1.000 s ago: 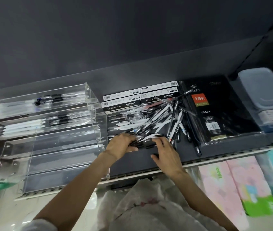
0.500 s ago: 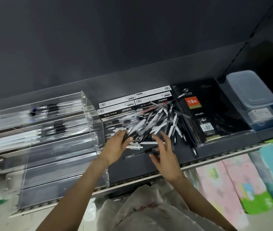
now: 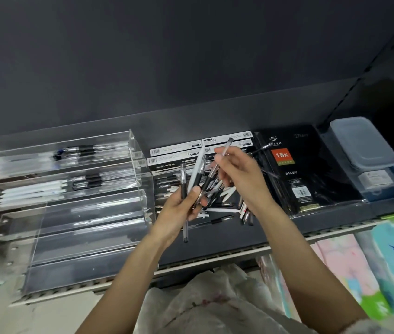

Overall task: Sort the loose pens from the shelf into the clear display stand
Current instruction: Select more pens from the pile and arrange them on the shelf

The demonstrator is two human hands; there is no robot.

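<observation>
Your left hand (image 3: 181,208) grips a fan of pens (image 3: 194,177); your right hand (image 3: 239,174), pinching one pen (image 3: 226,147), hides much of the pile (image 3: 217,201) right of the display stand (image 3: 70,201).

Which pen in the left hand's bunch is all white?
The long white pen standing in the middle of the bunch the left hand grips. The pens beside it are clear with a black grip.

A dark grey wall (image 3: 167,56) rises behind a dark shelf (image 3: 227,239) with a pale front rail (image 3: 215,260), evenly lit.
</observation>
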